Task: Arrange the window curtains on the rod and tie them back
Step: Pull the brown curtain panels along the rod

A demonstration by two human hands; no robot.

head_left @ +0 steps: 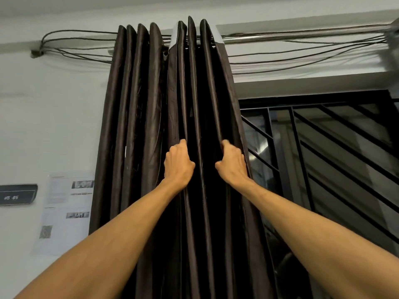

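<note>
Dark brown curtains (138,126) hang bunched in tight folds from a metal rod (302,37) near the ceiling, gathered at the window's left side. My left hand (178,166) grips a fold near the middle of the bunch, fingers curled into the cloth. My right hand (232,164) grips the rightmost fold at about the same height. Both arms reach upward. No tie-back is visible.
A window with a black metal grille (323,152) lies uncovered to the right. Loose black cables (302,57) run along the wall under the rod. A digital clock (17,194) and a printed paper sheet (64,212) hang on the white wall at left.
</note>
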